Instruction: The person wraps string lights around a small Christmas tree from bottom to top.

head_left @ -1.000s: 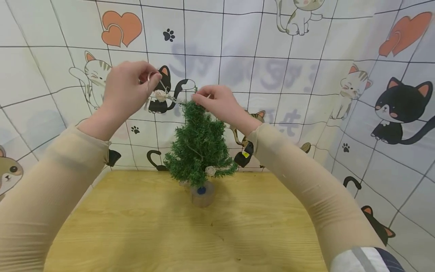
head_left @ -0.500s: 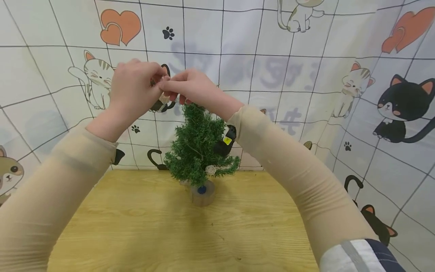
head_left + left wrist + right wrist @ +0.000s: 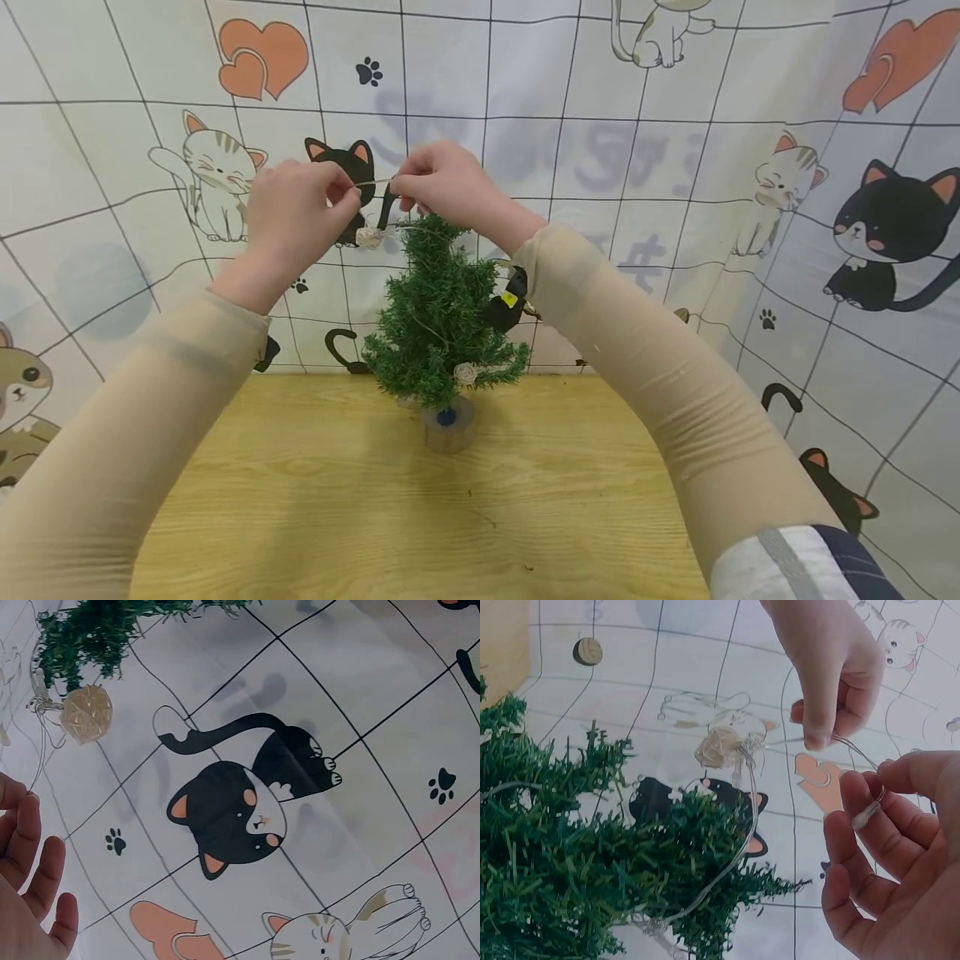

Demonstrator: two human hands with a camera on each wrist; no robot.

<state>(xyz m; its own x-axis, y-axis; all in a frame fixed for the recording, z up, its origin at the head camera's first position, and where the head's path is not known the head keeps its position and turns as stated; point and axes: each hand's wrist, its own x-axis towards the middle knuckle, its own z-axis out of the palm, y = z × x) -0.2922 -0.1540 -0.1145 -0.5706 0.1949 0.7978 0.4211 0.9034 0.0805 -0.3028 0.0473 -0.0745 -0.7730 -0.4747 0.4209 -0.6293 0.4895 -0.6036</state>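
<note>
A small green artificial Christmas tree (image 3: pixel 435 308) stands on a round wooden base (image 3: pixel 450 437). Above its top left, my left hand (image 3: pixel 296 212) pinches the thin clear wire of a string of lights (image 3: pixel 853 748) between thumb and forefinger. My right hand (image 3: pixel 453 183), over the treetop, pinches the same wire, and a short piece is stretched between both hands. By its fingers a small clear bulb (image 3: pixel 866 815) hangs from the wire. A pale woven ball (image 3: pixel 368 237) dangles below the hands, left of the treetop. From it the wire runs into the branches.
Another woven ball (image 3: pixel 465 374) sits low on the tree's front right. The tree stands toward the back of a yellow wood-grain table (image 3: pixel 337 500). Close behind and to the right hangs a white cat-print curtain (image 3: pixel 517 83).
My right hand left the treetop, met the left hand, then drew back slightly right with the wire. The left hand moved slightly right and down; the woven ball hangs a little lower.
</note>
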